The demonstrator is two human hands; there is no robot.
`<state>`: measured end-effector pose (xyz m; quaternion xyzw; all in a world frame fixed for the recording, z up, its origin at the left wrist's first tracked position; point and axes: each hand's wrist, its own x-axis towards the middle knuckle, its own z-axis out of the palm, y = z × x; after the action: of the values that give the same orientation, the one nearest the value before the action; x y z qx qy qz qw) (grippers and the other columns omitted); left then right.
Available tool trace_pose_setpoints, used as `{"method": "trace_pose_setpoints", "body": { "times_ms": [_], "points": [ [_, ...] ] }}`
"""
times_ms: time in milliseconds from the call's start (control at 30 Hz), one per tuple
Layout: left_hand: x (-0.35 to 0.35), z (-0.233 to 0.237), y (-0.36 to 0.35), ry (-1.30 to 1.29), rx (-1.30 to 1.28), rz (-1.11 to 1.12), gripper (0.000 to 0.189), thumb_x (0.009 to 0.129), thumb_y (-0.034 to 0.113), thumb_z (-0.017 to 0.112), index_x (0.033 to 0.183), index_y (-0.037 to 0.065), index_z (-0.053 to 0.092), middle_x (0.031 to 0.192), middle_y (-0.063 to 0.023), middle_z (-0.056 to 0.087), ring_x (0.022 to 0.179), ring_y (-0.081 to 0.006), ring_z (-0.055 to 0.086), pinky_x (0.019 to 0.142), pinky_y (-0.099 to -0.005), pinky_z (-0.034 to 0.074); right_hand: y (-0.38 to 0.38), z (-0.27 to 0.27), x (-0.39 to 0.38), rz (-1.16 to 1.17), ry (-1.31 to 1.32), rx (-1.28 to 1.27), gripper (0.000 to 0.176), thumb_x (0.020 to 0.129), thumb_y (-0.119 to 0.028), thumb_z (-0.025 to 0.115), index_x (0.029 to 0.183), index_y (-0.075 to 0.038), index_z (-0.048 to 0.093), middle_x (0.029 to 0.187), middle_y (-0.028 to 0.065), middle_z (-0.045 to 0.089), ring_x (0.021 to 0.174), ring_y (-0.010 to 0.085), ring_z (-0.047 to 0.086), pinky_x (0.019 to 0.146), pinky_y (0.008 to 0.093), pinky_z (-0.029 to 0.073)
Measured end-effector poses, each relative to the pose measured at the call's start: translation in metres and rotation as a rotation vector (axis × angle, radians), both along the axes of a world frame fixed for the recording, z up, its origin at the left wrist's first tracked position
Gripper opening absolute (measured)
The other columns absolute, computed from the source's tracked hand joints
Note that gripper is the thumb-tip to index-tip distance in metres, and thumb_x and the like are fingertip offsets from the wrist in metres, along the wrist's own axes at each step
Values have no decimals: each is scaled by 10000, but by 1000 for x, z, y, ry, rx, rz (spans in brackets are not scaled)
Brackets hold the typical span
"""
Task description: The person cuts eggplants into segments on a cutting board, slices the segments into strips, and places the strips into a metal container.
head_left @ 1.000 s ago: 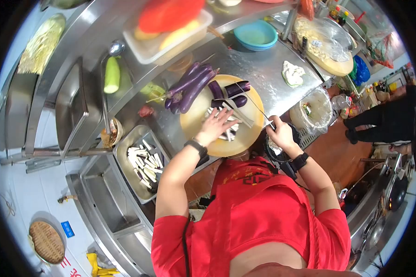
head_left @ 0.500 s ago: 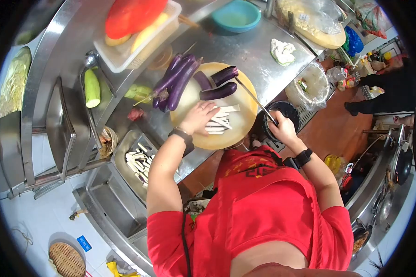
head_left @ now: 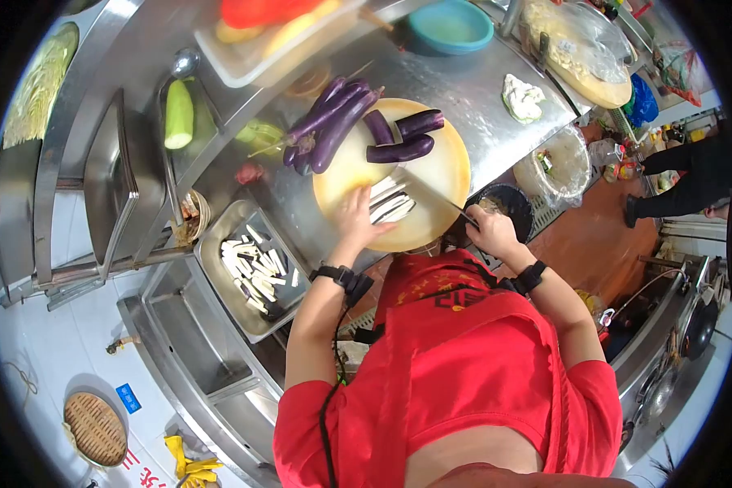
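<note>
A round cutting board (head_left: 346, 183) carries white-fleshed eggplant strips (head_left: 392, 205), with dark eggplant pieces (head_left: 400, 150) behind them. My left hand (head_left: 356, 218) lies against the left side of the strips, its fingers extended. My right hand (head_left: 493, 231) is wrapped round the handle of a knife (head_left: 433, 193), whose blade reaches to the strips. Whole purple eggplants (head_left: 333, 126) rest at the board's upper left edge. More cut strips fill part of a metal tray (head_left: 211, 259) at the lower left.
A blue-green bowl (head_left: 450, 26) and a white vegetable piece (head_left: 523, 98) are on the steel counter (head_left: 484, 114). A lined bin (head_left: 553, 167) stands right of the board. Another person's dark-clothed legs (head_left: 683, 167) show at the right. A sink (head_left: 195, 342) is at lower left.
The knife has come down from the dark pieces to the strips, and my right hand has lowered slightly. My left hand is now beside gathered strips. The whole view has shifted.
</note>
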<state>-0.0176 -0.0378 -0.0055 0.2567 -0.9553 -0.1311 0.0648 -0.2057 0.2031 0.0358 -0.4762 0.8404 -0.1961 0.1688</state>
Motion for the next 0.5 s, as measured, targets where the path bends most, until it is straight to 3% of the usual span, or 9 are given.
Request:
{"method": "trace_pose_setpoints", "body": {
  "times_ms": [67,100,200,333,500],
  "points": [
    [13,-4,-4,199,201,106,583,791,357,641,1248,35,476,1240,-163,509,1125,-335,483,948,-422,390,-5,1,2,-16,1,30,235,786,-227,538,969,-78,535,694,204,618,647,379,616,598,482,492],
    [17,-15,-7,198,201,110,583,791,357,641,1248,35,476,1240,-163,509,1125,-335,483,948,-422,390,-8,1,4,-36,0,61,233,789,-227,535,967,-77,536,694,209,617,650,382,616,600,483,493],
    [20,-39,-3,614,309,268,267,865,115,497,1075,-32,571,1115,-197,568,1041,-352,522,938,-417,383,-19,3,6,-77,-26,101,226,793,-225,523,960,-73,539,695,215,616,666,385,618,610,486,493],
    [-9,-48,16,774,319,490,210,865,118,487,959,-26,607,1033,-177,604,982,-334,548,887,-418,410,-34,-6,12,-55,-61,38,218,794,-211,504,957,-69,532,696,221,612,672,387,617,612,495,487],
    [-20,-53,24,733,145,536,243,898,167,480,970,-25,611,1033,-166,612,1043,-317,517,934,-412,372,-35,-6,11,-23,-37,15,222,789,-206,506,966,-73,513,693,219,610,670,391,613,605,501,482]
  ]
}}
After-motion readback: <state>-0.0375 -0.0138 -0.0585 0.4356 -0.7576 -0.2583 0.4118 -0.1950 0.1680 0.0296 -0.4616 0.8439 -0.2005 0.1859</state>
